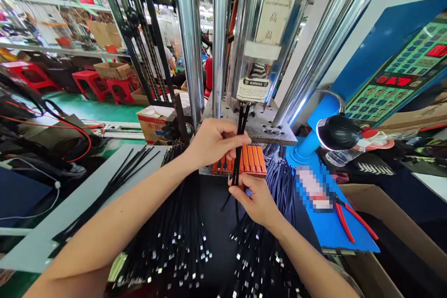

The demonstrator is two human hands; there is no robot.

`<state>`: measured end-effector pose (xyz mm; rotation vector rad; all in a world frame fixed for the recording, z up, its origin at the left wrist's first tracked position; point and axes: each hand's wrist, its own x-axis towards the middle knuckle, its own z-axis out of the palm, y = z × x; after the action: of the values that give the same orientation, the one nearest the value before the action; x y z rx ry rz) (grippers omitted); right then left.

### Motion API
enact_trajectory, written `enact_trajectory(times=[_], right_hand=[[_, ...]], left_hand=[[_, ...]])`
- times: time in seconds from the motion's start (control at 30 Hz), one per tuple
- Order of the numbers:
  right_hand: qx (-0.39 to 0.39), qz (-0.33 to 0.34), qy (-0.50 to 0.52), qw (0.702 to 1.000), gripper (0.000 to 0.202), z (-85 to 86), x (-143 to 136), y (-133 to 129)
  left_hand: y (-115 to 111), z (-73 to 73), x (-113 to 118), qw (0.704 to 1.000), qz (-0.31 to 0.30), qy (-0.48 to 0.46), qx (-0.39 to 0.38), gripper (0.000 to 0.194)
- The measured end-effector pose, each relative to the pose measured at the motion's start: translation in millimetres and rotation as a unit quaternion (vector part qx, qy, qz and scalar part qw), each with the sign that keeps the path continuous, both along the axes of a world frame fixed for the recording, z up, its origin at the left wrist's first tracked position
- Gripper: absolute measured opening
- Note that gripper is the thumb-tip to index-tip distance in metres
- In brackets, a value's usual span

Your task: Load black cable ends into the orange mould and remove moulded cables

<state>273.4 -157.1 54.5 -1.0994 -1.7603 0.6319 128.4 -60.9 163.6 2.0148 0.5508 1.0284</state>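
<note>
Both my hands are on a few black cables [238,160] that hang down in front of the machine. My left hand [220,142] pinches them higher up, thumb stretched across them. Lower down, my right hand [254,198] grips the same cables between thumb and fingers. Behind them sits an orange slotted mould [253,158], with a few dark pieces in its left slots. Below hang two large bundles, one of black cables [181,223] at the left and one of dark cables [284,191] at the right, many with shiny metal ends.
Above the mould is a metal press plate [275,128] between chrome posts [192,42]. Red-handled pliers [345,230] lie on a blue surface [335,237] at right, near a black lamp [338,132]. More black cables [115,179] rest on a grey board [45,237] at left.
</note>
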Motion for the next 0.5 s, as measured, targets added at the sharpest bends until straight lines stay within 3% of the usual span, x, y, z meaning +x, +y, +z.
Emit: enact_trajectory(times=[0.13,0.2,0.27,0.33,0.43,0.5], right_hand=[[-0.048,-0.043,-0.07,0.995,0.027,-21.4,8.6,26.1],[-0.046,-0.087,-0.089,0.991,0.034,-24.2,15.2,51.2],[-0.043,-0.137,-0.09,0.986,0.035,-22.2,22.1,78.8],[-0.048,-0.167,-0.085,0.981,0.032,-17.9,28.0,103.1],[-0.081,-0.166,-0.099,0.978,0.028,-10.2,32.5,122.2],[-0.097,-0.164,-0.116,0.975,0.028,-3.4,32.3,120.3]], left_hand=[[11.6,12.3,11.0,0.983,0.053,-0.034,0.171,0.031],[13.4,17.4,16.7,0.966,0.047,-0.036,0.253,0.033],[14.4,12.4,19.1,0.956,0.04,-0.026,0.289,0.027],[16.5,-7.6,14.3,0.964,0.066,-0.002,0.257,0.026],[20.2,-57.6,-6.6,0.97,0.117,0.099,0.187,0.034],[21.7,-89.4,-17.7,0.952,0.074,0.202,0.217,0.04]])
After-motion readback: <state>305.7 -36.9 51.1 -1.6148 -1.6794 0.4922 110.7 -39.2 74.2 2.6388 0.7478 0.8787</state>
